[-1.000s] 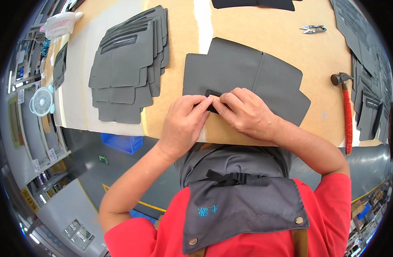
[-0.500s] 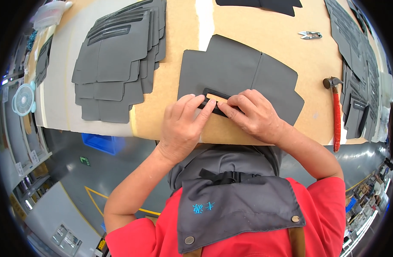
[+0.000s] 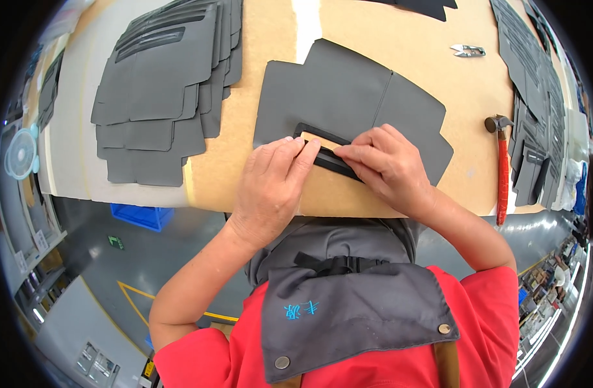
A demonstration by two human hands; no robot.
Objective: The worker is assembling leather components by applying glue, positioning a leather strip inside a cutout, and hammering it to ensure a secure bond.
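Observation:
A flat dark grey panel (image 3: 348, 90) with stepped corners lies on the table in front of me. Near its close edge is a long slot bordered by a black strip (image 3: 333, 163); tan tabletop shows through the opening. My left hand (image 3: 270, 184) grips the strip at the slot's left end, fingers together and tips at the opening. From the right, my right hand (image 3: 395, 169) pinches the slot's near edge between thumb and forefinger. Whether a smaller piece lies under the fingertips is hidden.
A stack of similar grey panels (image 3: 154, 84) lies on the left. Metal thread snips (image 3: 468, 50) and a red-handled hammer (image 3: 502, 169) rest to the right, beside another panel pile (image 3: 536, 90). A small fan (image 3: 21, 152) stands at the far left.
The right hand's fingers have drawn into a tighter pinch at the slot's near edge. The left hand has shifted slightly along the strip. The whole view has moved a little.

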